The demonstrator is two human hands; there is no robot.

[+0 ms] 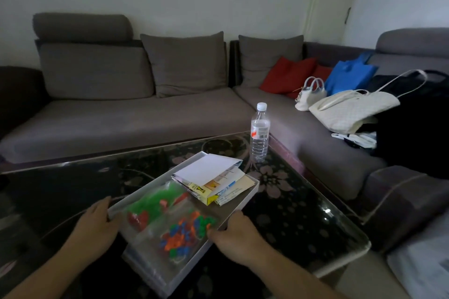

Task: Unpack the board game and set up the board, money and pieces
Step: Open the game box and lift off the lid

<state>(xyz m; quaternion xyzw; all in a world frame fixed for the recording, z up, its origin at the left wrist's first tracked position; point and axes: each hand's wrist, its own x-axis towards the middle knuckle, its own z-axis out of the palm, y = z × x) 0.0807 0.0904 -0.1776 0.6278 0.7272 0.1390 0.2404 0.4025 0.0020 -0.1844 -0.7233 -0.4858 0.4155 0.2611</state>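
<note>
left hand (96, 222): on the box's left edge, fingers curled over the rim, gripping it.
right hand (234, 230): on the right edge, fingers wrapped on the rim, gripping.
game box (247, 193): open white tray, skewed, on the glass table (303, 213), near end close to the table edge.
piece bags (184, 230): clear bags of orange, blue and green bits nearest; green and red ones behind.
folded board and papers (211, 177): stacked loose at the far end, tipped up on the rim.
water bottle (260, 132): upright, just beyond the box.
sofa (136, 109): grey, bags at right.
risk: sliding or tilting the tray could spill papers; pushing forward could knock the bottle; the near end may drop off the edge.
</note>
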